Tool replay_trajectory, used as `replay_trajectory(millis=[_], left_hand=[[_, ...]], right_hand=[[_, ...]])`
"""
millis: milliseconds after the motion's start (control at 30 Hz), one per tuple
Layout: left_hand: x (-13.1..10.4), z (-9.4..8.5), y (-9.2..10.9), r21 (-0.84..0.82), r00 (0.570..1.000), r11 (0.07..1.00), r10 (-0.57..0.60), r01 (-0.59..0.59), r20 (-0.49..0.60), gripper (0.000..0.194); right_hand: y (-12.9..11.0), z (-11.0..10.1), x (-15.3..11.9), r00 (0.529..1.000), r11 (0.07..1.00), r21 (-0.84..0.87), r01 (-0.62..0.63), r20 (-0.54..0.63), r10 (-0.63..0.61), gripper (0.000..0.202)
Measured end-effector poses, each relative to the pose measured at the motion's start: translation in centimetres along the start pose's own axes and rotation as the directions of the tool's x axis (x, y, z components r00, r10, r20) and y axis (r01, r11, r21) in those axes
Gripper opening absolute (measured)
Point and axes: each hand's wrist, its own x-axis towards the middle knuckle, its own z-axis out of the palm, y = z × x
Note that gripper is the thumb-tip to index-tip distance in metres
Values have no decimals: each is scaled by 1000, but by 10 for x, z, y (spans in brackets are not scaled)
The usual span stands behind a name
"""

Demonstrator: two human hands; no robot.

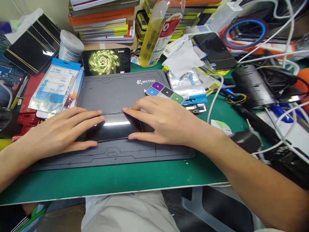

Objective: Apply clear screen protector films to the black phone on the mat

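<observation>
A dark, glossy smartphone (112, 130) lies sideways on a grey work mat (108, 93), a bright strip of light reflected in its face. My left hand (64, 129) grips its left end, fingertips by the far edge and thumb along the near edge. The right end is pinched by my right hand (160, 117), index fingertip at the far edge and thumb at the near one. Both palms hide the ends of the phone. Just beyond my right hand lies a card with coloured squares (165, 91).
A second phone (106, 61) with a lit screen stands behind the mat, beside a bottle of yellow liquid (154, 38). Stacked boxes (103, 22) rise behind. Plastic packets (54, 85) lie left; white cables (217, 93) and tools crowd the right. The green table's edge (116, 193) is nearest me.
</observation>
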Motion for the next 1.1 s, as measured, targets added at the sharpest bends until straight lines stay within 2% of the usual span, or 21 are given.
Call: replay_trajectory(millis=[167, 267, 500, 667, 833, 967, 1100], left_hand=[[3, -1, 3, -7, 999, 1000, 30, -30, -44, 77], [3, -4, 5, -20, 998, 1000, 4, -5, -64, 82], [4, -7, 9, 56, 1000, 998, -5, 6, -27, 74], [5, -7, 9, 50, 1000, 999, 4, -3, -24, 80], [6, -5, 8, 39, 999, 999, 26, -25, -37, 85], [6, -5, 7, 1, 999, 1000, -20, 20, -26, 83], [5, -3, 7, 24, 1000, 1000, -11, 11, -17, 82]], right_hand=[[1, 0, 0, 1000, 1000, 18, -2, -7, 2, 70], [3, 0, -1, 1000, 999, 39, -24, 15, 24, 74], [6, 3, -6, 996, 989, 119, -86, 14, 85, 86], [9, 4, -8, 995, 983, 157, -96, 5, 96, 92], [16, -2, -11, 993, 964, 238, -117, 54, 107, 96], [25, -13, -17, 981, 906, 382, -183, 130, 144, 97], [34, -23, -20, 962, 810, 526, -258, 215, 167, 79]])
